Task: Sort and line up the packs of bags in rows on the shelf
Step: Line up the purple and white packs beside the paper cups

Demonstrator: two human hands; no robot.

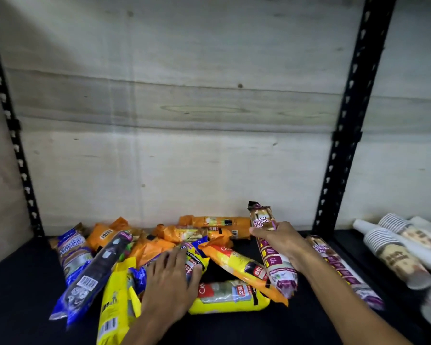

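A jumbled pile of bag packs lies on the dark shelf (23, 282): orange packs (217, 224) at the back, yellow packs (230, 296) in front, blue packs (85, 282) on the left. My right hand (281, 241) grips a purple-and-white drawstring bag pack (271, 247) and holds it tilted above the pile's right side. A second drawstring pack (343, 270) lies on the shelf at the far right. My left hand (171, 277) rests on a yellow-and-blue pack (195, 261) in the middle of the pile, fingers spread.
Black slotted uprights (343, 135) (10, 125) frame the bay, with a pale wooden back panel (184, 145). Stacks of paper cups (396, 252) lie on the neighbouring shelf to the right. Bare shelf shows at the front left and front right of the pile.
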